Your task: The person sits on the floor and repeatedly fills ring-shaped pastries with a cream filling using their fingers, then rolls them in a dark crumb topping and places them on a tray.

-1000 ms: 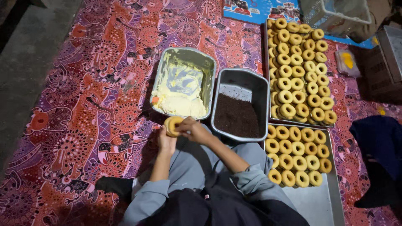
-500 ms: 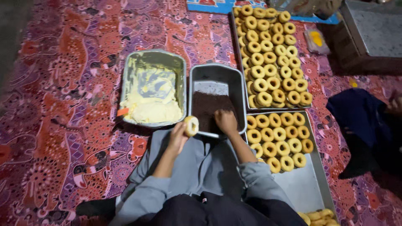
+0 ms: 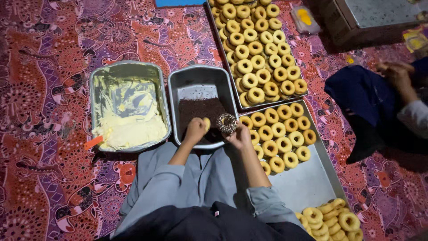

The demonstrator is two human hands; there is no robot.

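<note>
Now right hand (image 3: 239, 136) clamped on sprinkle-coated donut (image 3: 226, 123) above sprinkle tray (image 3: 200, 80); left hand (image 3: 195, 130) pinching plain piece (image 3: 207, 123).

We see few packages and no signs or screens. Near the top right, just beside the far tray of ring pastries, lies a small clear plastic packet with a yellow patch inside (image 3: 304, 18), flat on the patterned cloth. Right of it stands a brown cardboard box with a pale grey top (image 3: 370, 18), cut by the upper edge. At the far right edge sits a small yellow wrapper (image 3: 417, 41), partly hidden and blurred.
</note>
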